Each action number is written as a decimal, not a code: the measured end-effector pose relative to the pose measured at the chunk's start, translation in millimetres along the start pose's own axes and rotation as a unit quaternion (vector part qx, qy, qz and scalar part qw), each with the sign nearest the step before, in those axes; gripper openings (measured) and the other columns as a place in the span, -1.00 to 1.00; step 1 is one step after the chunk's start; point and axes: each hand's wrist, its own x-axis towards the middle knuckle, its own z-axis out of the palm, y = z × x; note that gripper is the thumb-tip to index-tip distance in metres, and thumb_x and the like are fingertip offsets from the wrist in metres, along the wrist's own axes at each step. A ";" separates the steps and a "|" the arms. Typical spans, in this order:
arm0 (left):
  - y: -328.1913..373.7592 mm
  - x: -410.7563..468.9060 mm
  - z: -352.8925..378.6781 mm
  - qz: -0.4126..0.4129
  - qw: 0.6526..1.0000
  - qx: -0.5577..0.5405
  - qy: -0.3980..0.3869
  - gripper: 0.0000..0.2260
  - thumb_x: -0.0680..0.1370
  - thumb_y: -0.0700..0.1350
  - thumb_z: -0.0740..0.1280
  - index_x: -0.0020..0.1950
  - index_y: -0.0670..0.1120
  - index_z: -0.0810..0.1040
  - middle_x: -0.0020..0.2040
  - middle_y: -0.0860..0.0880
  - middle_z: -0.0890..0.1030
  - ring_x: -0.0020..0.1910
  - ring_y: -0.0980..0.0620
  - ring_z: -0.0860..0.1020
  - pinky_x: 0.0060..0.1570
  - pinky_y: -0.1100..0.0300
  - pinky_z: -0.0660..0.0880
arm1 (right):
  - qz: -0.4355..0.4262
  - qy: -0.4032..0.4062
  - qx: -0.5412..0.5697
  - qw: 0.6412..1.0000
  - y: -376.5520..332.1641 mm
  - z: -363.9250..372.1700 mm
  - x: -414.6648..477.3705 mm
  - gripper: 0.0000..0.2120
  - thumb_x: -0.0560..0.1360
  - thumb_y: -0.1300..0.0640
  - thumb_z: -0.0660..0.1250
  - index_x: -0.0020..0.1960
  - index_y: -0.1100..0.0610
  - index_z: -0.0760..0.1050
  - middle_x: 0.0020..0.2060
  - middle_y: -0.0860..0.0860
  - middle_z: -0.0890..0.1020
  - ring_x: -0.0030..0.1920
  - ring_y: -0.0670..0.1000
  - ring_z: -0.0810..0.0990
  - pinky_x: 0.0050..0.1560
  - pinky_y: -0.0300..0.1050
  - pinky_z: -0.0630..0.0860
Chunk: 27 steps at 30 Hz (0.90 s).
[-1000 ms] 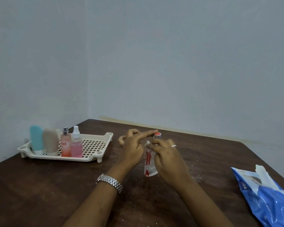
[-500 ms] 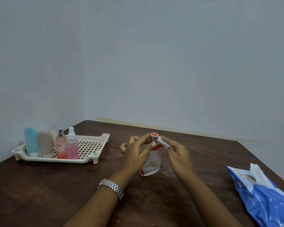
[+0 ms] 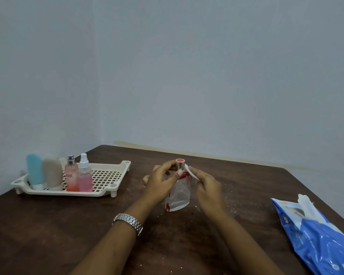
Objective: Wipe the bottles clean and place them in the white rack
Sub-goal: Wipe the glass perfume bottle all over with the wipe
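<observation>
The dark wooden counter [image 3: 48, 235] fills the lower half of the view, its far edge running along the pale wall. A wide bare stretch lies between the rack and the hands, another between the hands and the packet (both dusted with white crumbs).

One blue packet [image 3: 322, 241] lies at the counter's right edge, a white sheet poking from its top.

One white rack [image 3: 107, 176] sits close to the counter's left edge, near the far corner. Four bottles stand upright in a row in its left half: a blue bottle [image 3: 34, 171], a beige bottle [image 3: 52, 173], an orange-pink spray bottle [image 3: 72, 178] and a pink spray bottle [image 3: 85, 178]. Its right half is open grid.

Two hands meet mid-counter, well apart from the rack. The left hand [image 3: 160, 184] curls thumb and fingers round the neck of one clear bottle [image 3: 180, 197], which stands a little tilted on the counter, red print on its side, with a silver cap [image 3: 180, 163]. The right hand [image 3: 209, 189] pinches one white pad [image 3: 192, 172] against the bottle's shoulder, just under the cap.

One metal watch [image 3: 128, 222] circles the left wrist.
</observation>
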 end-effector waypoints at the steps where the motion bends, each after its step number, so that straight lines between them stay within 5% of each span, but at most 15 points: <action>1: -0.2 1.3 -2.8 -0.012 0.999 -0.026 -0.021 -0.79 0.47 0.15 0.38 0.10 0.23 0.53 0.06 0.01 0.55 0.15 0.04 0.49 0.25 -0.05 0.43 | -0.013 0.005 0.002 1.000 -1.8 1.6 -1.4 -0.64 0.56 0.38 0.12 0.27 0.17 0.49 0.11 0.00 0.57 0.00 -0.21 0.50 -0.10 -0.64 0.34; 4: -0.7 4.4 -8.6 -0.032 0.990 -0.114 -0.075 -0.72 0.48 0.08 0.39 0.13 0.00 0.59 0.09 -0.14 0.59 0.13 -0.10 0.54 0.17 0.04 0.51 | 0.007 0.002 0.039 0.999 -2.5 4.7 -2.8 -0.61 0.54 0.44 0.10 0.28 0.20 0.48 0.12 -0.03 0.55 0.06 -0.17 0.48 -0.09 -0.64 0.34; 10: -0.2 6.2 -11.1 -0.067 0.979 -0.165 -0.101 -0.89 0.59 -0.20 0.25 0.05 -0.07 0.55 0.01 -0.01 0.63 -0.04 0.10 0.60 -0.10 0.33 0.53 | 0.141 -0.084 0.119 0.979 7.7 3.2 -3.5 -0.68 0.56 0.35 0.12 0.22 0.15 0.52 0.07 0.03 0.62 -0.11 -0.17 0.52 -0.31 -0.45 0.43; 15: -9.2 7.7 -28.6 -0.105 0.974 -0.195 -0.050 -0.80 0.55 -0.07 0.30 0.13 -0.10 0.56 0.07 -0.04 0.65 0.04 0.00 0.59 0.02 0.20 0.48 | 0.219 -0.009 0.250 0.943 8.8 -3.7 0.2 -0.77 0.55 0.28 0.20 0.11 0.08 0.54 -0.10 -0.09 0.57 -0.15 -0.11 0.49 -0.23 -0.27 0.41; 19: -21.7 7.5 -32.2 -0.127 0.963 -0.235 -0.015 -0.84 0.59 -0.01 0.22 0.10 -0.03 0.50 0.10 -0.02 0.65 0.12 -0.07 0.58 0.21 0.05 0.43 | 0.252 -0.037 0.306 0.917 11.6 0.5 0.3 -0.69 0.51 0.40 0.19 0.19 0.21 0.53 0.02 0.09 0.62 -0.13 -0.03 0.57 -0.26 -0.25 0.49; 22: -20.8 4.6 -26.8 -0.123 0.960 -0.252 -0.026 -0.80 0.63 0.00 0.16 0.13 -0.07 0.47 0.05 -0.02 0.67 0.01 0.02 0.63 0.05 0.18 0.52 | 0.245 -0.040 0.358 0.900 11.1 0.9 1.1 -0.71 0.50 0.40 0.25 0.17 0.22 0.53 0.01 0.13 0.63 -0.06 0.04 0.62 -0.18 -0.20 0.55; 24: -18.6 1.4 -22.1 -0.123 0.955 -0.266 -0.038 -0.80 0.63 0.00 0.16 0.10 -0.09 0.48 -0.09 0.02 0.68 -0.13 0.11 0.64 -0.10 0.27 0.56 | 0.223 -0.033 0.355 0.907 8.6 1.2 0.2 -0.73 0.49 0.37 0.28 0.14 0.15 0.54 -0.01 0.09 0.64 -0.04 0.04 0.64 -0.17 -0.18 0.57; 27: -15.0 -1.8 -14.2 -0.145 0.943 -0.292 -0.070 -0.78 0.61 0.03 0.19 0.02 -0.10 0.48 -0.04 -0.11 0.67 -0.08 -0.07 0.63 0.10 0.00 0.52 | 0.149 0.002 0.269 0.952 7.5 3.3 -0.9 -0.66 0.47 0.38 0.30 0.06 -0.03 0.55 -0.02 -0.03 0.64 -0.03 -0.04 0.63 -0.17 -0.21 0.56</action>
